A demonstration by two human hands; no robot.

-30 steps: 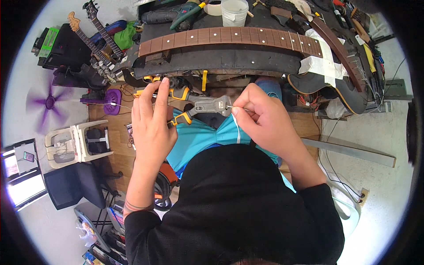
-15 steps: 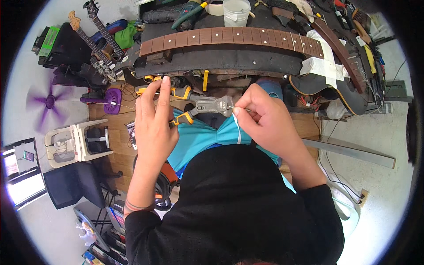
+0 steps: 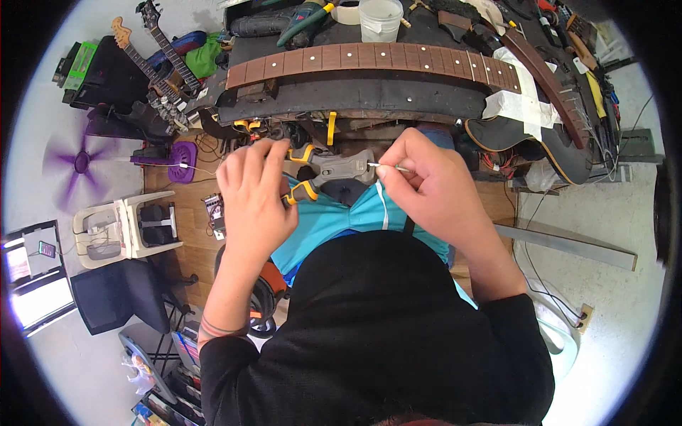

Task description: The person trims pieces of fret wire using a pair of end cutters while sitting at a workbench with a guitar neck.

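My left hand is wrapped round the yellow-and-black handles of a wire stripper with a broad grey head, held above my lap. The fingers cover the handle ends. At the tip of that head, my right hand pinches a short, thin metal wire between thumb and fingers. One end of the wire meets the head's edge; whether it sits inside the jaws is too small to tell. Beyond both hands, a brown fretboard with pale dot inlays lies across the bench.
The dark workbench carries a translucent white bucket, green-handled pliers and several tools at right. A dark guitar body with masking tape sits at its right edge. Leftward stand two guitars, a purple fan and a white plastic chair.
My left fingers have curled in from a straighter pose and closed over the handles, and the hand has shifted slightly right. The wire at my right fingertips shows more clearly.
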